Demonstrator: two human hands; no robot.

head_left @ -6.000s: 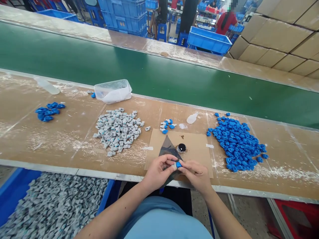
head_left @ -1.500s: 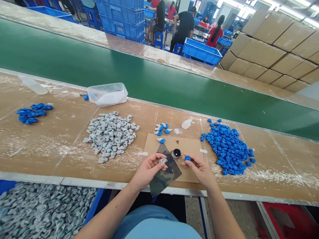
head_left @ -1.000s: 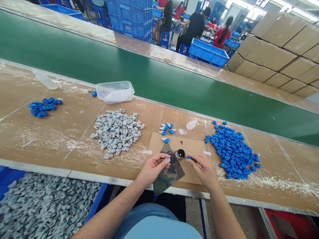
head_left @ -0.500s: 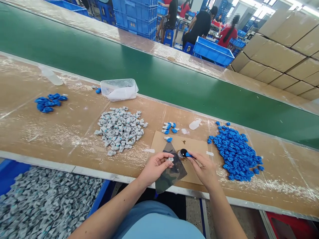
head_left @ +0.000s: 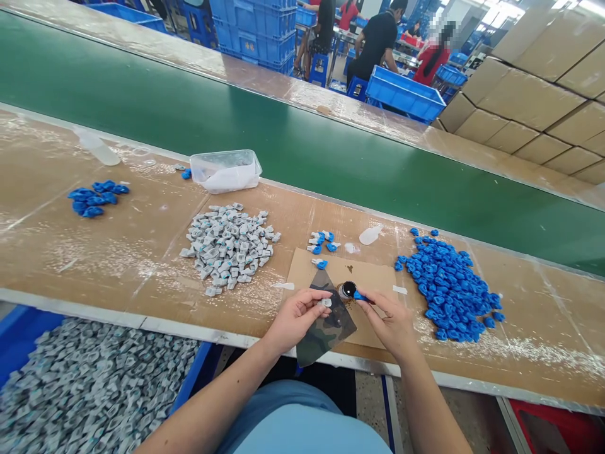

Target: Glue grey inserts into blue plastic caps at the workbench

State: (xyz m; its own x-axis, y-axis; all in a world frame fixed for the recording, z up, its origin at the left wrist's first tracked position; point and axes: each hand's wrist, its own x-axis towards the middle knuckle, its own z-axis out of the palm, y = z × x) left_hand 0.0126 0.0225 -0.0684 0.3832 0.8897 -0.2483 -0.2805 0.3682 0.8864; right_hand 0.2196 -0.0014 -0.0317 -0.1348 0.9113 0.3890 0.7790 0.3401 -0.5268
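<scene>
Pinched in my left hand [head_left: 297, 316] is a small grey plastic part [head_left: 325, 302], above a camouflage cloth [head_left: 326, 337]. My right hand [head_left: 387, 318] holds a small blue part [head_left: 360, 296] by its end, right at the rim of a small round jar [head_left: 348, 289] with dark contents. The jar stands on a flat cardboard sheet [head_left: 373, 268]. To the left lies a heap of grey parts [head_left: 231, 246], to the right a heap of blue parts [head_left: 447, 287]. Several joined blue-and-grey pieces [head_left: 321, 243] lie behind the cloth.
A clear plastic tub [head_left: 225, 171] stands by the green conveyor belt [head_left: 302, 139]. A smaller blue group [head_left: 97, 198] and a translucent bottle [head_left: 98, 148] are far left. Below the table edge, a blue crate [head_left: 184, 381] holds many grey parts. Cartons [head_left: 524, 94] are stacked back right; people sit beyond.
Both hands stay nearly in place, the blue part still at the jar's rim. The view has shifted slightly. In the background, a person in black has straightened up a little.
</scene>
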